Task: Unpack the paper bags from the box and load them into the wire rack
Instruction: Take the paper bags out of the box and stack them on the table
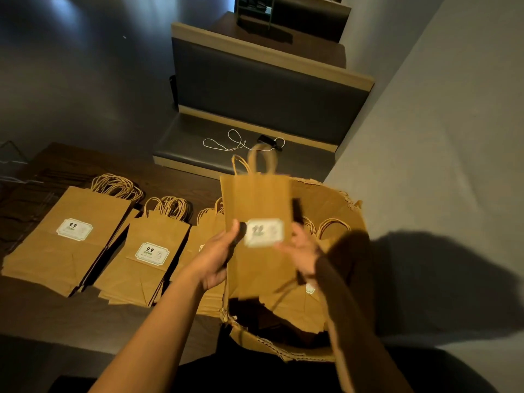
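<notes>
left hand (217, 258): fingers curled on left edge of held paper bag (261, 231), thumb on front
right hand (304, 252): fingers gripping bag's right edge, dark sleeve
held paper bag: upright, blurred, white label facing camera, handles up, above the cardboard box (283, 347)
cardboard box: torn rim, more bags inside, at desk's right end
desk (42, 316): dark wood, three flat stacks of bags; left stack (66, 239), middle stack (144, 259), third partly hidden behind left hand
wire rack (11, 165): far left, barely visible
bench seat (198, 143): white cable (226, 143) lying on it
</notes>
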A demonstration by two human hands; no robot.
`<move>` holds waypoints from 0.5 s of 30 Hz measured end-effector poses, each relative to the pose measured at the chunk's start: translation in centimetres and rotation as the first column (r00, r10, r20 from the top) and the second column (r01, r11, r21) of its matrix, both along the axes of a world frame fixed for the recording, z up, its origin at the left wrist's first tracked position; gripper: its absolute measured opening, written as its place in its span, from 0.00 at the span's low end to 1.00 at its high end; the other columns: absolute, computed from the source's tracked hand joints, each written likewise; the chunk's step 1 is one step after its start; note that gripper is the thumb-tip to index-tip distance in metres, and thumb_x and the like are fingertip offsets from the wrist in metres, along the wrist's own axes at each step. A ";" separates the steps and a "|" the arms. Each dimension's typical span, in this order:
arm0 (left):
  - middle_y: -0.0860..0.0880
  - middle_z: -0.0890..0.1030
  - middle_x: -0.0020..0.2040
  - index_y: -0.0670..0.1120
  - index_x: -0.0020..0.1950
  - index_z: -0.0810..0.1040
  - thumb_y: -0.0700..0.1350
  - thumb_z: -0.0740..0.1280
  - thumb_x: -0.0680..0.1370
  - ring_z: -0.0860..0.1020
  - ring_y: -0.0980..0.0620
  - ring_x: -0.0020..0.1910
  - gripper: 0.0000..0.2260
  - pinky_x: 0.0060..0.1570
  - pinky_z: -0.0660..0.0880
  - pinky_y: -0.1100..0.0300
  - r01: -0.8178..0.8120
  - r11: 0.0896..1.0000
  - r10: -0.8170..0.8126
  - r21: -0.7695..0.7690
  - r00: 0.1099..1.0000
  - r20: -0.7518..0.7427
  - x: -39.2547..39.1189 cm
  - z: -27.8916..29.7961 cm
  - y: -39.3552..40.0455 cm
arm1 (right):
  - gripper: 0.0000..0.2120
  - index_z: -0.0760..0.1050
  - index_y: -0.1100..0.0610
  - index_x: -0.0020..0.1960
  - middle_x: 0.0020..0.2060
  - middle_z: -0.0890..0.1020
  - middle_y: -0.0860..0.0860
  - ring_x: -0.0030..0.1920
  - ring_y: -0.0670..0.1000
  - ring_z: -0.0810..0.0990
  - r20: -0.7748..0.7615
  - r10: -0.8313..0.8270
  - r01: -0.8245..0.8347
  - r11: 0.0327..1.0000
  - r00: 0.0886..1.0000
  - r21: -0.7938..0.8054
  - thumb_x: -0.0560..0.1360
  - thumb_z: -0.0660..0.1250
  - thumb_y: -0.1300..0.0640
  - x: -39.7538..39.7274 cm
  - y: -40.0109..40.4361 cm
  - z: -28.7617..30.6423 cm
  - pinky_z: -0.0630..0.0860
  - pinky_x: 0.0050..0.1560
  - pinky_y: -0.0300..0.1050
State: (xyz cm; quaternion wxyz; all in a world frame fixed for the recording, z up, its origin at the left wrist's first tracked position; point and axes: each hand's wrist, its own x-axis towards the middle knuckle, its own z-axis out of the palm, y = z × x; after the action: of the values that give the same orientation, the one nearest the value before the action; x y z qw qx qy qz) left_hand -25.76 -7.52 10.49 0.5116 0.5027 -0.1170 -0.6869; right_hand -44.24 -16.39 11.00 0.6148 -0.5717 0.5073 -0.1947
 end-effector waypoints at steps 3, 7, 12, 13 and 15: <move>0.43 0.85 0.57 0.45 0.66 0.76 0.41 0.68 0.80 0.84 0.45 0.56 0.14 0.53 0.82 0.52 0.147 0.989 -0.142 -0.028 0.981 0.133 0.1 -0.3 0.4 | 0.23 0.67 0.43 0.70 0.54 0.78 0.44 0.51 0.41 0.77 -0.177 0.116 -0.109 0.993 0.977 0.048 0.80 0.69 0.57 2.3 2.8 -3.0 0.77 0.48 0.40; 0.40 0.85 0.57 0.42 0.62 0.78 0.31 0.66 0.79 0.83 0.42 0.56 0.14 0.56 0.81 0.49 0.080 0.997 -0.082 0.016 0.982 0.169 0.4 -0.7 -0.2 | 0.28 0.65 0.44 0.75 0.67 0.73 0.50 0.64 0.52 0.74 -0.200 -0.018 0.031 0.998 0.980 0.059 0.78 0.70 0.45 2.0 2.7 -5.9 0.76 0.64 0.56; 0.39 0.85 0.55 0.38 0.65 0.77 0.29 0.65 0.79 0.84 0.42 0.54 0.15 0.52 0.82 0.49 -0.042 0.998 0.037 0.036 0.991 0.127 0.4 -1.5 -0.2 | 0.33 0.63 0.55 0.77 0.73 0.70 0.56 0.70 0.60 0.71 -0.426 -0.268 0.348 0.930 0.864 0.121 0.77 0.71 0.48 -2.1 -1.0 -10.4 0.71 0.69 0.55; 0.39 0.85 0.55 0.37 0.65 0.77 0.28 0.65 0.78 0.84 0.41 0.53 0.16 0.50 0.82 0.50 -0.062 0.998 0.058 0.032 0.992 0.116 0.7 -1.5 -0.1 | 0.37 0.61 0.56 0.78 0.74 0.68 0.57 0.71 0.62 0.70 -0.486 -0.274 0.376 0.918 0.830 0.124 0.76 0.73 0.50 -3.1 -1.3 -11.8 0.71 0.69 0.54; 0.37 0.85 0.55 0.36 0.64 0.77 0.28 0.66 0.77 0.85 0.43 0.49 0.15 0.42 0.83 0.53 -0.118 0.993 0.115 0.025 0.990 0.082 1.5 -1.5 0.0 | 0.42 0.58 0.55 0.79 0.74 0.65 0.59 0.71 0.64 0.70 -0.577 -0.281 0.416 0.902 0.767 0.115 0.72 0.76 0.52 -3.9 -1.1 -13.6 0.73 0.67 0.53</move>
State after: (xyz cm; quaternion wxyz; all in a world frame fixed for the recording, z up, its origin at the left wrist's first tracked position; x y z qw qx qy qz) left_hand -24.25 -7.54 8.97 0.5380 0.5437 -0.0977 -0.6367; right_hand -48.10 -17.48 -2.56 0.4600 -0.4207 0.7785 -0.0730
